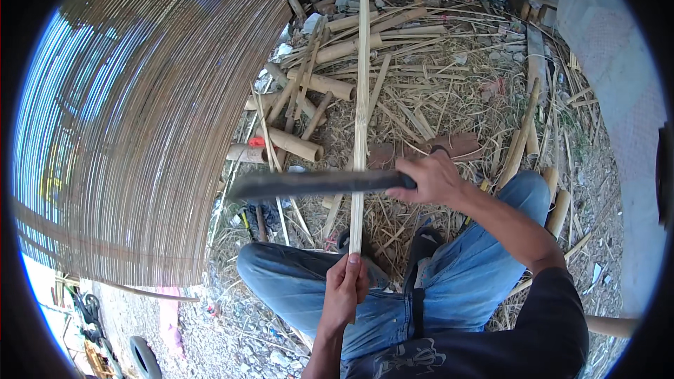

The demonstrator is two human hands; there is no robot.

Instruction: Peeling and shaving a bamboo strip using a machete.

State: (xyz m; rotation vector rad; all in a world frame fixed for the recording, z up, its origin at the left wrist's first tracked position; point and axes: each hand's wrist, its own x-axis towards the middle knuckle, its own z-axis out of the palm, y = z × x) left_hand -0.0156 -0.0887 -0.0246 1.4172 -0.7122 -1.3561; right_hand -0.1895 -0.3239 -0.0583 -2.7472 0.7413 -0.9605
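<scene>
My left hand [347, 282] is closed round the near end of a long, pale bamboo strip [362, 98], thumb on top. The strip runs away from me past the upper edge of the view. In my right hand [430, 179] is the dark handle of a machete [309, 184], fingers wrapped round it. Its blade points left and lies crosswise over the strip, a little beyond my left hand. The blade is blurred toward its tip. Whether its edge touches the strip I cannot tell.
Cut bamboo poles [295, 143] and thin strips lie heaped ahead and to the left. A reddish-brown board [428, 149] rests on the shaving-strewn ground. A slatted bamboo screen [154, 133] stands at left, pale sheeting [618, 98] at right. My bent knees flank the strip's near end.
</scene>
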